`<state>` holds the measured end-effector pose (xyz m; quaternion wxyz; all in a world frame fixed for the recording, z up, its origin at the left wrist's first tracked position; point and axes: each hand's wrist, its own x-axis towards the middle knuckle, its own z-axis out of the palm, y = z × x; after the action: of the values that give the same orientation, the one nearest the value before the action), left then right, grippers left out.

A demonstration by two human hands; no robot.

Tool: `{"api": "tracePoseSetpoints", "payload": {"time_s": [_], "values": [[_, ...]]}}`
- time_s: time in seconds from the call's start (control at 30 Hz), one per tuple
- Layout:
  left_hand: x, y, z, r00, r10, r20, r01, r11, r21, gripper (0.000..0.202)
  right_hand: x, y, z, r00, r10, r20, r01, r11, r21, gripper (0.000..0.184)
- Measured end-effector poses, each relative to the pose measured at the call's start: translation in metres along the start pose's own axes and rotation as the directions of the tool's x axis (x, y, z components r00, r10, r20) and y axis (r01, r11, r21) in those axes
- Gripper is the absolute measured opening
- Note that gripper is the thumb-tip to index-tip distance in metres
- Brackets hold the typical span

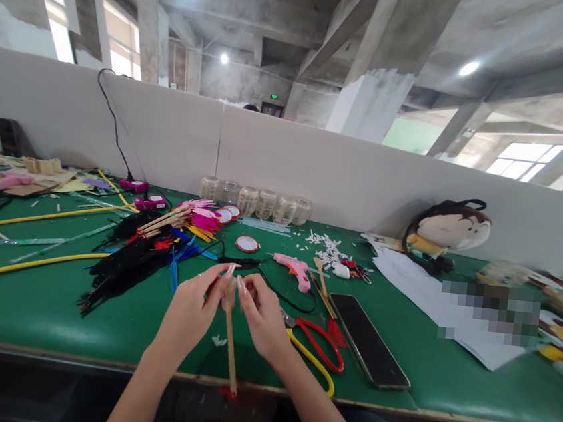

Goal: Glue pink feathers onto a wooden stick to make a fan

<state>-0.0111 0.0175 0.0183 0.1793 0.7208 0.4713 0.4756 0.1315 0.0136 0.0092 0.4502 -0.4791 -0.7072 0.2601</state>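
Note:
Both my hands meet over the green table, pinching the upper end of a thin wooden stick (231, 347) whose lower end reaches past the table's front edge. My left hand (189, 312) and my right hand (263, 316) press a small white piece (229, 287) at its tip; my fingers partly hide it. Just right of my right hand lie red-and-yellow-handled scissors (320, 345) and a black smartphone (368, 341). A pink hot glue gun (292, 270) rests beyond my fingers.
Black feathers (129, 269) and pink feathers on wooden sticks (195, 219) lie left of centre. Yellow tubing (29, 265) curves across the left of the green table (48, 321). Several glass jars (255, 201) stand against a white partition (317, 161); white paper (433, 301) and a plush doll (448, 228) are right.

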Motion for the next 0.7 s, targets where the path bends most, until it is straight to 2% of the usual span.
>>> {"api": "tracePoseSetpoints", "payload": {"time_s": [0.07, 0.17, 0.3, 0.53, 0.7], "values": [[-0.005, 0.004, 0.008, 0.999, 0.03, -0.027, -0.029, 0.999, 0.028, 0.03, -0.001, 0.001, 0.001, 1.0, -0.009, -0.009, 0.008, 1.0, -0.021, 0.025], [-0.012, 0.011, 0.02, 0.991, 0.048, -0.128, -0.038, 0.996, 0.085, 0.029, -0.002, -0.001, 0.003, 0.999, -0.042, 0.026, 0.043, 0.999, -0.014, 0.026], [-0.016, 0.012, 0.032, 0.968, 0.091, -0.232, -0.058, 0.988, 0.146, 0.026, -0.002, -0.004, 0.002, 0.996, -0.085, 0.032, 0.089, 0.987, -0.135, 0.027], [-0.02, 0.006, 0.041, 0.926, 0.143, -0.35, -0.122, 0.989, 0.079, 0.021, -0.004, -0.006, 0.002, 0.98, -0.198, -0.028, 0.183, 0.944, -0.273, 0.026], [-0.022, 0.006, 0.044, 0.898, 0.169, -0.405, -0.145, 0.985, 0.089, 0.022, -0.004, -0.006, 0.002, 0.982, -0.187, -0.039, 0.17, 0.951, -0.258, 0.025]]}}
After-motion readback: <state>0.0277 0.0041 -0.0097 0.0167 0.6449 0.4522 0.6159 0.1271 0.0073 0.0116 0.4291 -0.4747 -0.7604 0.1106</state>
